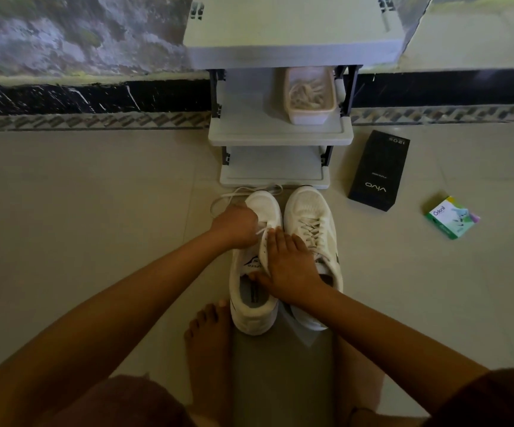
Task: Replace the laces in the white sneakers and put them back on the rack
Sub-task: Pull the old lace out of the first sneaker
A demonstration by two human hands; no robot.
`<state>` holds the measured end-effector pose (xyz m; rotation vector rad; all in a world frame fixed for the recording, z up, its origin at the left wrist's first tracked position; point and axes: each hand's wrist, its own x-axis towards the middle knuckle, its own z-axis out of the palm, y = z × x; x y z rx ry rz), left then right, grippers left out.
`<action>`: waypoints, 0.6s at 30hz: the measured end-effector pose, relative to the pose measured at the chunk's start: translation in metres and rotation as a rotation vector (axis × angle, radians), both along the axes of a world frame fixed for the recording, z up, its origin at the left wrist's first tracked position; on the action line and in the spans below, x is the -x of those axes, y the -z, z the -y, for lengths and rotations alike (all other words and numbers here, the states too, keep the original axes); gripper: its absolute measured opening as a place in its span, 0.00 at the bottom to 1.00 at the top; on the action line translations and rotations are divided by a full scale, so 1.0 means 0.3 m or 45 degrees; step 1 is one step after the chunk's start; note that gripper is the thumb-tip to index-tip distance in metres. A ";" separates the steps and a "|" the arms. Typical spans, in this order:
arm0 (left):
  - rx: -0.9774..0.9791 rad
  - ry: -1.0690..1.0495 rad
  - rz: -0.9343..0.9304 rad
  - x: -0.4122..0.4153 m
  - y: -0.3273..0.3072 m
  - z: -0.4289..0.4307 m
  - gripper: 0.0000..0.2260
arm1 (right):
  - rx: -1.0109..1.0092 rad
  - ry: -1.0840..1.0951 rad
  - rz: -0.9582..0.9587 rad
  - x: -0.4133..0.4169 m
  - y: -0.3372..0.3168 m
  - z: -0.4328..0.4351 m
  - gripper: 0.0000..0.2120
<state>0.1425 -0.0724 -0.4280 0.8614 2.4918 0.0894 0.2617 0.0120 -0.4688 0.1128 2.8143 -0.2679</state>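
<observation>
Two white sneakers stand side by side on the floor in front of the rack (275, 177), toes toward it. The left sneaker (254, 306) has its lace mostly pulled out. My left hand (235, 224) grips that white lace (243, 191) over the eyelets; the loose length loops on the floor past the toe. My right hand (289, 268) holds the left sneaker's right side flap, thumb at the opening and fingers lying over the gap between the shoes. The right sneaker (309, 217) is still fully laced.
A clear plastic tub (309, 114) holding white laces sits on the rack's middle shelf. A black phone box (377, 171) and a small green box (451, 217) lie on the tiled floor to the right. My bare foot (208, 343) rests just left of the sneakers.
</observation>
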 end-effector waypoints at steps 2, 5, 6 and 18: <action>-0.224 -0.157 0.256 0.027 -0.015 0.000 0.06 | 0.001 -0.012 -0.012 -0.002 0.008 0.001 0.45; -0.460 -0.343 0.510 0.035 -0.033 0.036 0.04 | 0.032 -0.008 0.000 -0.002 0.011 -0.002 0.47; -0.459 -0.343 0.499 0.033 -0.026 0.046 0.04 | 0.041 0.002 0.005 -0.003 0.010 -0.003 0.47; -0.162 -0.326 -0.041 -0.046 0.024 0.017 0.16 | -0.009 0.006 0.078 0.001 -0.021 0.012 0.44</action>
